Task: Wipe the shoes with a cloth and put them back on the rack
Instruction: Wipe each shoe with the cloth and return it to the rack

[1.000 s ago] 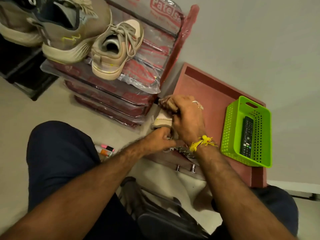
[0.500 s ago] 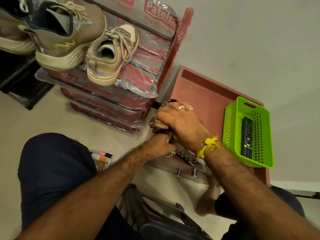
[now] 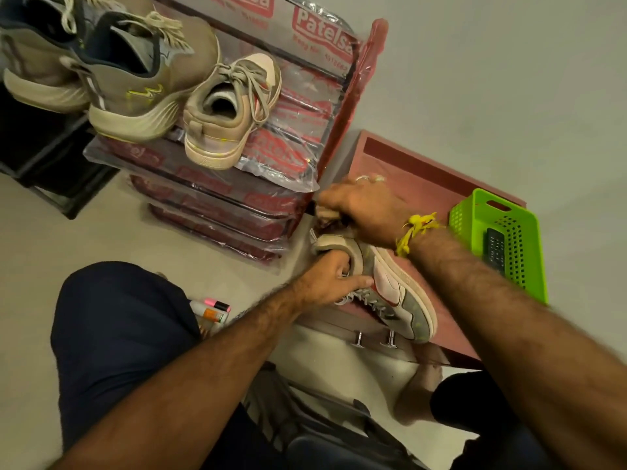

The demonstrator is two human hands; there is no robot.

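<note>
Hands are working together on one sneaker [image 3: 393,286], a grey and white low-top with a red flash, which is lying tilted on its side on a low reddish table [image 3: 424,178]. The left hand [image 3: 330,278] is gripping the shoe at its collar, fingers curled into the opening and thumb lying along the tongue, apparently to be steadying it against the rubbing. The right hand [image 3: 364,208], just beyond the left, is clenched on a bunched beige cloth [image 3: 327,214] and is pressing it at the heel end of the shoe. How much of the heel the cloth is covering cannot be told, since the hand is hiding it. A yellow thread is tied at the right wrist.

Beyond and to the left of both hands, the shoe rack [image 3: 353,106] is standing with its shelves wrapped in printed plastic. Its top shelf is carrying the matching sneaker [image 3: 230,110], heel outward, with larger olive running shoes [image 3: 135,72] beside it farther left. An open space on that shelf next to the matching sneaker looks to be waiting for the shoe in hand.

Right of the right forearm, a bright green slotted basket [image 3: 475,212] is sitting on the table, holding a black remote control [image 3: 496,249] and nothing else visible. Near the left forearm, a few marker pens [image 3: 212,308] are lying on the floor.
</note>
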